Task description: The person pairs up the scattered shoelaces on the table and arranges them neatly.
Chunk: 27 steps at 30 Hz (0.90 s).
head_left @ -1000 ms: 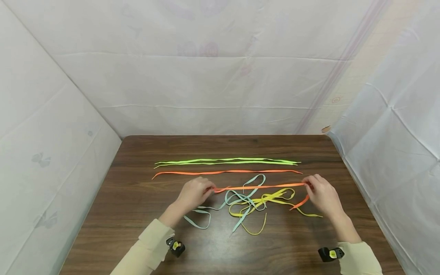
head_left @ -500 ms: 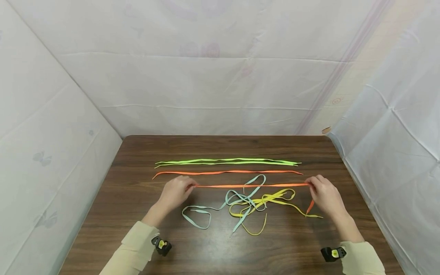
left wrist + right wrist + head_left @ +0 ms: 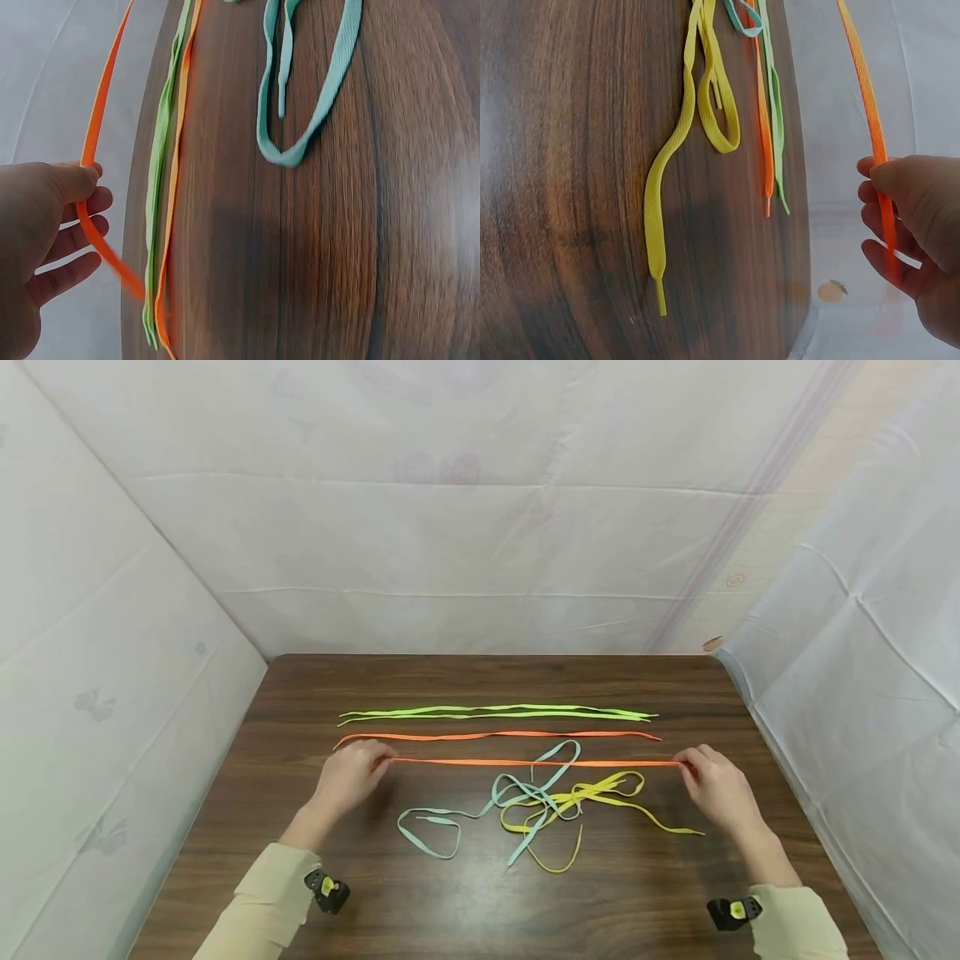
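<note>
An orange shoelace (image 3: 480, 762) is stretched nearly straight between both hands, above the table. My left hand (image 3: 351, 774) pinches it near one end, and a short tail hangs below the fingers in the left wrist view. At the other side my right hand (image 3: 716, 785) pinches it between thumb and fingertips, its tail dangling past the palm in the right wrist view. Just beyond lies a second orange shoelace (image 3: 480, 737), laid out lengthwise. Under the held lace are a loosely looped light blue shoelace (image 3: 442, 857) and a tangled yellow shoelace (image 3: 645, 811).
Green shoelaces (image 3: 480, 717) lie side by side across the back of the brown wooden table (image 3: 465, 910). White sheeting (image 3: 450, 543) rises behind the table and on both sides. A black wrist camera (image 3: 327, 892) sits at the left cuff.
My left hand has moved left along the lace, drawing it out taut. The right hand has shifted slightly right, and the lace tail that hung below it no longer shows in the head view.
</note>
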Available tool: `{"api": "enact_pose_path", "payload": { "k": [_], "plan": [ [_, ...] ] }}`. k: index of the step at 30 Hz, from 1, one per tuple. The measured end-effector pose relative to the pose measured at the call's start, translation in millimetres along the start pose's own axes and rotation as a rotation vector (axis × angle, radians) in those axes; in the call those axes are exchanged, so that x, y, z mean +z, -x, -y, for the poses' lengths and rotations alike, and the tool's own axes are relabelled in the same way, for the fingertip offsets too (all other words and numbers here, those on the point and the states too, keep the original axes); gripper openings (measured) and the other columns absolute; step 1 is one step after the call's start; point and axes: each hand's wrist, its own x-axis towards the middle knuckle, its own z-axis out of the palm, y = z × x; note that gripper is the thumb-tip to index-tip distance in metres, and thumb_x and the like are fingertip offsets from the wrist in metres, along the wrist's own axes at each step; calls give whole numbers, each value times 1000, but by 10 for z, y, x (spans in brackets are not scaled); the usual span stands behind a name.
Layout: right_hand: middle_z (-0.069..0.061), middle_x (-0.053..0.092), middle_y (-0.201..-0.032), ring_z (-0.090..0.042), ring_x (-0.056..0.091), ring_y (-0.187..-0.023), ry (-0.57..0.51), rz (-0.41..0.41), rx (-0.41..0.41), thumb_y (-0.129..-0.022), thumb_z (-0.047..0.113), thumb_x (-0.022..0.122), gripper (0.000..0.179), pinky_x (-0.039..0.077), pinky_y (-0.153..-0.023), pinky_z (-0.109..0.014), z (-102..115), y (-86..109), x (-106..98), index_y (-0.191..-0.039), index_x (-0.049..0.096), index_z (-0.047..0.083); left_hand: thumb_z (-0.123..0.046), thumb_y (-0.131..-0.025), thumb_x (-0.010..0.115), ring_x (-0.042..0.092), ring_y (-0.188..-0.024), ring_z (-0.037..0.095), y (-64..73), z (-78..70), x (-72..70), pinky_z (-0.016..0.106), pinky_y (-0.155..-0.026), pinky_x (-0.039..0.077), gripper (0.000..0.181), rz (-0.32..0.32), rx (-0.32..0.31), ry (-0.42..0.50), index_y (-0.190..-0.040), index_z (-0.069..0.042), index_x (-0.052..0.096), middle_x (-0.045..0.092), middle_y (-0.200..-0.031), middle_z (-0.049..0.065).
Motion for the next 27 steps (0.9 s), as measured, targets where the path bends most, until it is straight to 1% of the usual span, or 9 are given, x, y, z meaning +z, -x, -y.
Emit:
{"api": "enact_pose_path", "payload": {
  "k": [5, 11, 15, 19, 22, 27],
  "plan": [
    [-2, 52, -69, -11, 42, -53, 8, 27, 30, -69, -3, 73, 18, 34, -45, -29, -44, 14, 5, -84, 65, 5, -12, -79, 71, 63, -72, 21, 40, 145, 0, 39, -59, 50, 9, 0, -49, -7, -88, -10, 71, 69, -85, 4],
    [-1, 53, -70, -12, 44, -54, 7, 42, 51, -70, -3, 72, 18, 36, -45, -30, -81, 33, 27, -83, 64, 6, -12, -81, 69, 63, -70, 24, 91, 324, 4, 40, -55, 48, 9, 6, -109, -24, -89, -9, 71, 69, -87, 7],
    [-2, 54, -70, -13, 46, -54, 8, 51, 57, -70, -2, 72, 17, 37, -45, -31, -104, 44, 48, -83, 65, 6, -13, -82, 68, 61, -66, 22, 116, 429, -16, 36, -49, 44, 10, 29, -155, -28, -91, -8, 71, 69, -91, 10],
    [-2, 54, -69, -13, 46, -54, 6, 64, 68, -70, -2, 72, 16, 37, -45, -31, -125, 55, 61, -83, 66, 5, -11, -82, 67, 56, -60, 19, 145, 516, -35, 31, -44, 39, 12, 44, -196, -23, -93, -7, 71, 68, -94, 13],
    [-2, 54, -69, -12, 45, -55, 3, 74, 79, -71, -2, 72, 15, 36, -45, -30, -146, 66, 77, -83, 66, 4, -9, -82, 67, 53, -58, 18, 167, 576, -42, 29, -43, 36, 13, 41, -214, -23, -94, -8, 71, 68, -95, 14],
    [-2, 54, -71, -12, 45, -55, 3, 91, 84, -71, -1, 71, 14, 36, -46, -29, -191, 78, 125, -83, 66, 5, -9, -82, 66, 53, -57, 17, 189, 656, -55, 29, -42, 35, 12, 23, -227, -26, -93, -8, 70, 68, -94, 14]
  ]
}}
